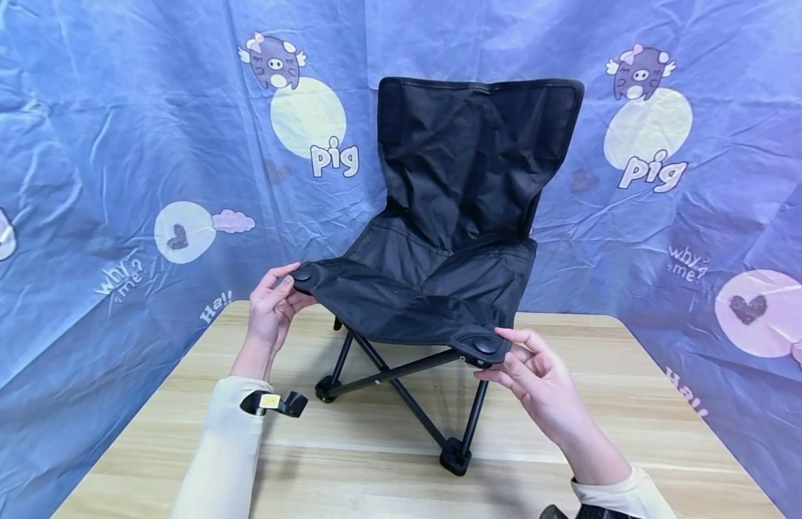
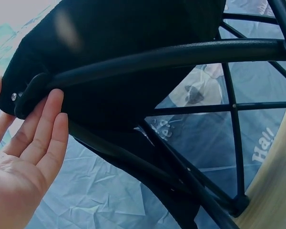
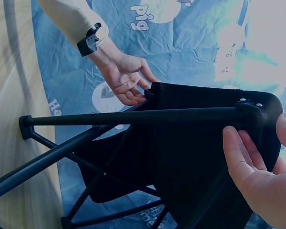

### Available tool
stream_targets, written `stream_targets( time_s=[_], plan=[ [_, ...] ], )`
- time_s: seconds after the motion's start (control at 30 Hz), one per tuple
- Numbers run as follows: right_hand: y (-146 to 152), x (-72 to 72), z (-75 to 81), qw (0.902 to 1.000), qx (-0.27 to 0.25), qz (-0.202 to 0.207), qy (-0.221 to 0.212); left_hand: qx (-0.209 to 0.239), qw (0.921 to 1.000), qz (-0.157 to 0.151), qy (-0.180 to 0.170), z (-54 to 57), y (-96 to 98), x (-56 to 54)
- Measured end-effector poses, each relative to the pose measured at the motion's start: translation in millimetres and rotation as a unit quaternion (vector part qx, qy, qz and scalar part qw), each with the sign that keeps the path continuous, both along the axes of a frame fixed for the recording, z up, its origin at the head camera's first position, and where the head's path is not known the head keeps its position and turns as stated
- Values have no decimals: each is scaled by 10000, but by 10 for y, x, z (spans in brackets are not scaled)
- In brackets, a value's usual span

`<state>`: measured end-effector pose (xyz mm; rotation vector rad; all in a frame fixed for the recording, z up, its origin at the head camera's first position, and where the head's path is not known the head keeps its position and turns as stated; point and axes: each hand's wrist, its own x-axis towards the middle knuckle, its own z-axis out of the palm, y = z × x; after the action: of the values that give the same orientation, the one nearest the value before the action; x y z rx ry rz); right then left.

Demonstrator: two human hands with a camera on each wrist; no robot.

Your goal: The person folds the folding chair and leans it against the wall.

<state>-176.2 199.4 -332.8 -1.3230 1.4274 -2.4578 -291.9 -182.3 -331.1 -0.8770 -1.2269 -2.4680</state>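
From the head we look forward and down across the table [image 1: 375, 476] at the whole chair [image 1: 427, 295], while from each wrist we look close-up at the seat's underside [image 2: 133, 24] past the left hand [image 2: 28, 162] or right hand [image 3: 260, 176], head and right-wrist views sharing both hands.
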Motion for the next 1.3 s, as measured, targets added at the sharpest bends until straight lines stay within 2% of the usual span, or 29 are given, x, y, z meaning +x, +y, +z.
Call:
stream_targets(
  time_s=[0.2,0.53,1.3],
  plan=[
    [4,-11,23,10000,-4,28,0,42,10000,-71,42,19,19,12],
    [28,-42,85,9999,56,151,54,-139,9999,84,-3,50,39,25],
    [44,-104,176,9995,-14,321,56,-256,9994,150,197,124,131,93]
  ],
)
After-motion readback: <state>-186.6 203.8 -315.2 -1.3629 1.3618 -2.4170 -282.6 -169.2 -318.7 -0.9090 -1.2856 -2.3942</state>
